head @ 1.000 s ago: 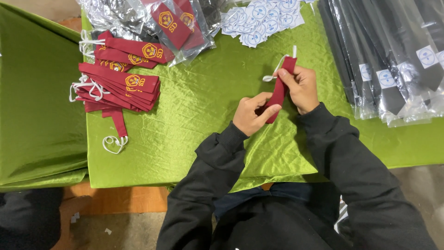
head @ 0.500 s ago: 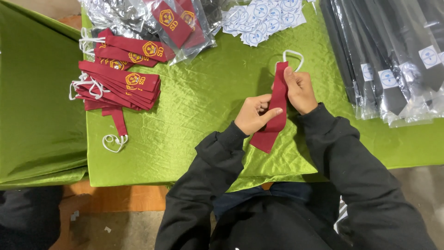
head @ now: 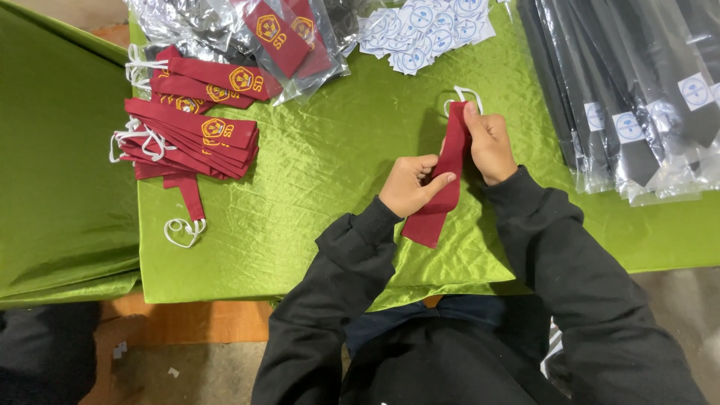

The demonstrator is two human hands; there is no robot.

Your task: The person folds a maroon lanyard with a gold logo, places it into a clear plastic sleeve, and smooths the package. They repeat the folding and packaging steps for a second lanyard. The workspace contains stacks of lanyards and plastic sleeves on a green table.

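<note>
A bench [head: 315, 172] draped in shiny green cloth fills the frame. At centre, the left hand [head: 411, 184] pinches a soft, limp maroon fabric necktie [head: 442, 187] mid-length; the right hand [head: 489, 142] grips its narrow top beside the white elastic loop [head: 465, 95], seemingly the surest hold.

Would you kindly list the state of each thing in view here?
Maroon tie: flat, held by both hands.
Left hand: gripping its middle.
Right hand: gripping its top.
Tie stack: piled, unbagged.
Bagged ties: in clear plastic.
Dark sleeves: sealed, stacked.
Round stickers: loose heap.
</note>
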